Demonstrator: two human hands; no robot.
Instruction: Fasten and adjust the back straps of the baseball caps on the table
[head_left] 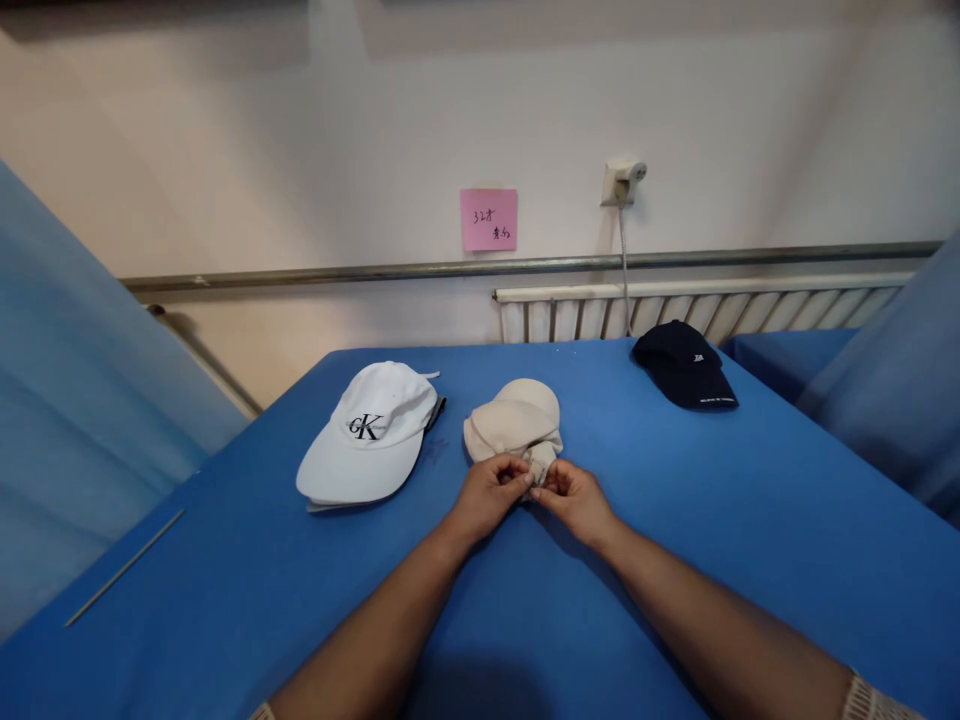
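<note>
Cap of folded beige cloth (516, 422) is pinched at its near edge by the left hand (486, 492) and right hand (579, 502), on a blue table (247, 600). Black "K" is printed on a white cloth cap (375, 440) at left, white lettering on a navy cap (679, 365) farther right. "32" is handwritten on a pink square note (489, 222) on the pale wall (300, 180).

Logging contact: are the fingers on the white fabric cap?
No: the left fingers and right fingers touch the beige, rounded fabric cap instead.

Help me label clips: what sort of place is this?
Possibly a clinic-like room: hanging light-blue fabric curtains, a long grey metal wall rail and a broad, flat blue-covered table suggest it.
</note>
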